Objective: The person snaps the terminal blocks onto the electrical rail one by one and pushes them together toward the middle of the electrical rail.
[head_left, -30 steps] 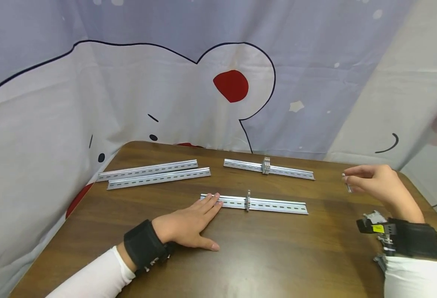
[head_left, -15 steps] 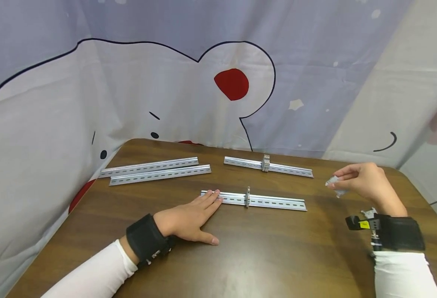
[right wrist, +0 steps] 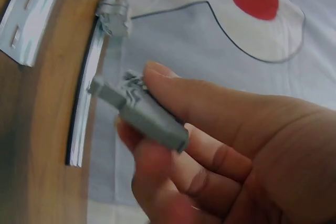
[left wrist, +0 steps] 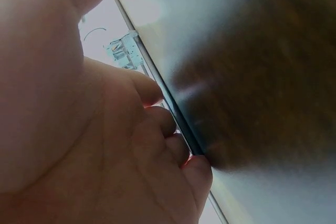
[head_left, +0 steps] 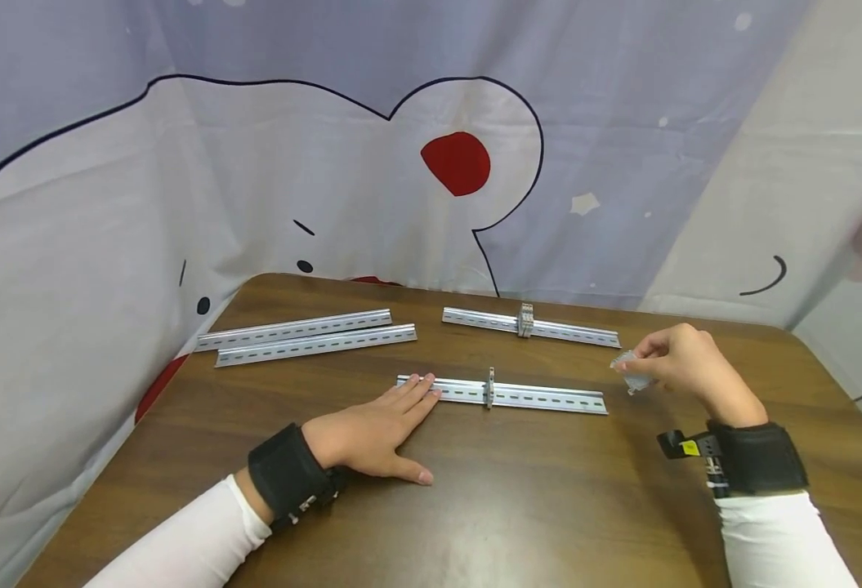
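Note:
My left hand (head_left: 375, 433) lies flat with straight fingers, its fingertips on the left end of a slotted metal DIN rail (head_left: 548, 399). One thin terminal block (head_left: 489, 388) stands upright on this rail near its middle. In the left wrist view a block (left wrist: 125, 51) shows on the rail beyond the fingers. My right hand (head_left: 695, 367) pinches a grey terminal block (right wrist: 155, 121) between thumb and fingers. It holds that block above the table, to the right of the near rail's end.
Behind the near rail lies another DIN rail (head_left: 578, 335) carrying a small stack of terminal blocks (head_left: 525, 321). Two bare rails, a front one (head_left: 316, 345) and a rear one (head_left: 298, 330), lie side by side at the back left. A printed curtain (head_left: 328, 180) hangs behind the wooden table (head_left: 519, 506).
My right hand has moved left with the terminal block, toward the near rail, and has turned it so its broad face shows. The left hand stays on the rail.

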